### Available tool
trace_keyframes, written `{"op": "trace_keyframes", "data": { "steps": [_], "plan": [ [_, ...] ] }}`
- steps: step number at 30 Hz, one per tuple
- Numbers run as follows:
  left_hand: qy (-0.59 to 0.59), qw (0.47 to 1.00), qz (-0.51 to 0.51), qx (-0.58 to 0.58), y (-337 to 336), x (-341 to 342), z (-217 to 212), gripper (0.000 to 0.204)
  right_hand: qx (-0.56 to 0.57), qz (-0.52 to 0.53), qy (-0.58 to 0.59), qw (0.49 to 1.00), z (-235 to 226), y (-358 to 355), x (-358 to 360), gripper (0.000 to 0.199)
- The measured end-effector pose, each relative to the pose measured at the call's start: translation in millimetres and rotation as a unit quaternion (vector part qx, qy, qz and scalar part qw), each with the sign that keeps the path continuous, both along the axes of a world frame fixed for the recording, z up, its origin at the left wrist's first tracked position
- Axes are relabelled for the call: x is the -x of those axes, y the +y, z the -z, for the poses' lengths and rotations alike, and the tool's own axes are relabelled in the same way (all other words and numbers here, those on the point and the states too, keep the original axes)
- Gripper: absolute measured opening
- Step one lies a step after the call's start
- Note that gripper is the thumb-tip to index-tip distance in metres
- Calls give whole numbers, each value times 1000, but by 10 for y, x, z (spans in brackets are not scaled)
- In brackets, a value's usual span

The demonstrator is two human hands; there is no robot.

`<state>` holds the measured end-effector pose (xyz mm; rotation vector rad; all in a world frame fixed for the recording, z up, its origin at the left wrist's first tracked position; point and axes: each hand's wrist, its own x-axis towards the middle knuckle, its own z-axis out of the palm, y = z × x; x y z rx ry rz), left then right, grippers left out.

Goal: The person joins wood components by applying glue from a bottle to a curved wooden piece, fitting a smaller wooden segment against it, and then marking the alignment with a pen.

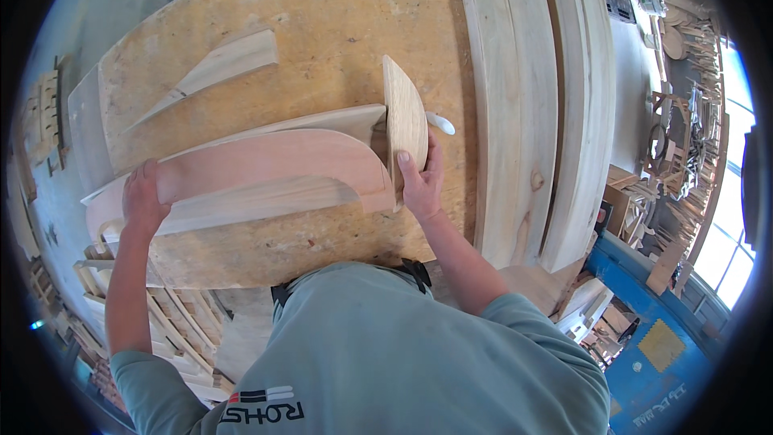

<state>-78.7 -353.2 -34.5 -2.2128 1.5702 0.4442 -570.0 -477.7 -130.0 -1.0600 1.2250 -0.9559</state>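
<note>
A long pinkish board with a curved outline, perhaps a template, lies over a pale wooden plank on the workbench. My left hand grips its left end, fingers over the far edge. At the board's right end, a half-moon wooden block stands crosswise against the ends of the pieces. My right hand is closed on the block's near part, thumb on top and fingers round its right side. Just beyond those fingers is a white rounded object, its kind unclear.
A tapered wood offcut lies at the back left of the plywood workbench. Long thick planks run along the right. A blue cabinet stands at the lower right, and a wooden rack at the lower left.
</note>
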Motion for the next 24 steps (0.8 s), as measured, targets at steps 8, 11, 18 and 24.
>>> {"op": "trace_keyframes", "data": {
  "steps": [8,11,18,24],
  "plan": [
    [-1,1000,-6,-9,42,-72,40,96,13,-8,37,999,-59,-10,-4,69],
    [-2,1000,-4,-8,57,-90,55,95,-17,9,20,1000,-98,-1,-37,68],
    [5,1000,15,17,82,-108,85,90,-56,55,-16,997,-35,32,-39,61],
    [3,1000,15,-7,69,-121,77,91,-44,39,-15,998,-82,-5,-38,61]
  ]
}}
